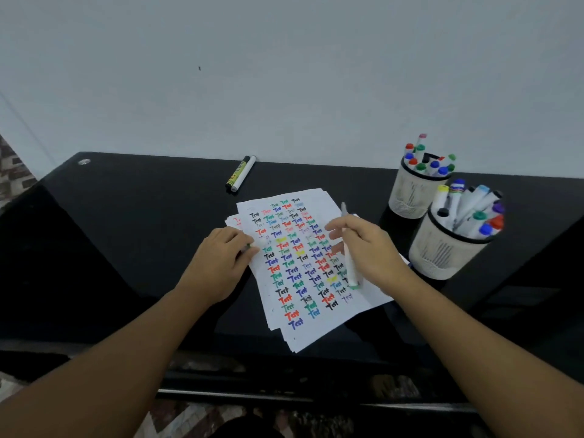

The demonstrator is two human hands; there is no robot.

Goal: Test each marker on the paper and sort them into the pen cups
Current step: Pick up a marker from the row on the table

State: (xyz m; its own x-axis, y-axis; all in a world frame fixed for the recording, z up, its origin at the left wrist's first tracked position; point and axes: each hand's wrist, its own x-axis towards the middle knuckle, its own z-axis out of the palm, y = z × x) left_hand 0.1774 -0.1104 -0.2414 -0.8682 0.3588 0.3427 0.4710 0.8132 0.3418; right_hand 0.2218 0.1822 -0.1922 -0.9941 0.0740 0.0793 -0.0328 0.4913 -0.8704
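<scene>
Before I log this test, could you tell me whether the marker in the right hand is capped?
Cannot tell: the white marker shows green at its lower end, too blurred to read as cap or tip.

Hands (221, 260) over scribbled paper (303, 263), marker (349, 257) in right.
</scene>
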